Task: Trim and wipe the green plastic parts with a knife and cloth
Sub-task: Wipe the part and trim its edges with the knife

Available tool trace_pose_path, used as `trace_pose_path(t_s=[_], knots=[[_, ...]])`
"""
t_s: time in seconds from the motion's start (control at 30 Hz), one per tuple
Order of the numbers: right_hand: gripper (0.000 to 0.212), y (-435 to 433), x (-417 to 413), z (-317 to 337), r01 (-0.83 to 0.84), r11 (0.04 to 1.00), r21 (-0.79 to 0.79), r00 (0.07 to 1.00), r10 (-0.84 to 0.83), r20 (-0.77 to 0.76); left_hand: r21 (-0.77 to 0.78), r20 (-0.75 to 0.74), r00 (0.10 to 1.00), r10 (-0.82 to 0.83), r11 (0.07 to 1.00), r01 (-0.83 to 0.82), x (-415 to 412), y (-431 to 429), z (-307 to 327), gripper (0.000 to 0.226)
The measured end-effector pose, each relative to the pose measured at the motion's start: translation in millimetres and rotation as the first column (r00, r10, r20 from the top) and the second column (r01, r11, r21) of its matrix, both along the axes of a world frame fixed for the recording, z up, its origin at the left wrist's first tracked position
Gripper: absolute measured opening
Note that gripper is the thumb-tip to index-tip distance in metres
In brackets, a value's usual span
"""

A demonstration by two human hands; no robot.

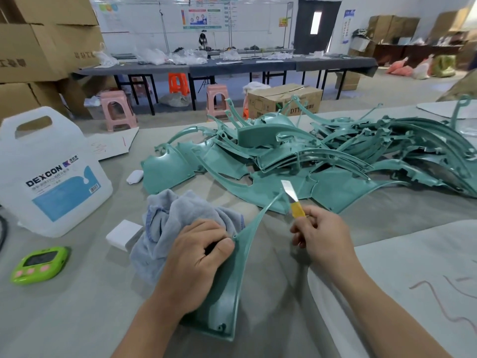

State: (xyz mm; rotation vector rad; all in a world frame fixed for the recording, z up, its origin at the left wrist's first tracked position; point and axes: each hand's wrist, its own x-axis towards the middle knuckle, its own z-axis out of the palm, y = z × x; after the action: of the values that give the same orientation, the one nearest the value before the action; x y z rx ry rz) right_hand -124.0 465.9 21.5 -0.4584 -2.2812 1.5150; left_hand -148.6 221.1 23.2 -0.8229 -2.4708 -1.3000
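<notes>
My left hand (198,257) grips a green plastic part (232,288) together with a grey-blue cloth (175,223) bunched under and behind it. The part's thin curved arm rises toward the upper right. My right hand (322,233) holds a knife (291,200) with a yellow handle; its bare blade points up and left, right beside the tip of that arm. A big heap of green plastic parts (309,156) lies across the table beyond both hands.
A large white DEXCON jug (49,174) stands at the left. A green timer (41,264) lies at the front left, and a small white box (124,233) sits beside the cloth. A small white object (134,177) rests near the heap. White sheet (413,275) covers the right.
</notes>
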Motion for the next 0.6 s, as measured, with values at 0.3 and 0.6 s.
trace_pose_path(t_s=[0.3,0.6], knots=[[0.032,-9,21,-5,-0.146,0.975,0.168,0.981,0.165,-0.106,0.024,0.04,0.999,0.016,1.0,-0.017,-2,0,-1,0.029],[0.033,-21,32,-2,-0.323,0.91,0.262,0.913,0.372,-0.168,0.071,0.135,0.99,0.036,0.996,-0.045,-9,0,-3,0.042]])
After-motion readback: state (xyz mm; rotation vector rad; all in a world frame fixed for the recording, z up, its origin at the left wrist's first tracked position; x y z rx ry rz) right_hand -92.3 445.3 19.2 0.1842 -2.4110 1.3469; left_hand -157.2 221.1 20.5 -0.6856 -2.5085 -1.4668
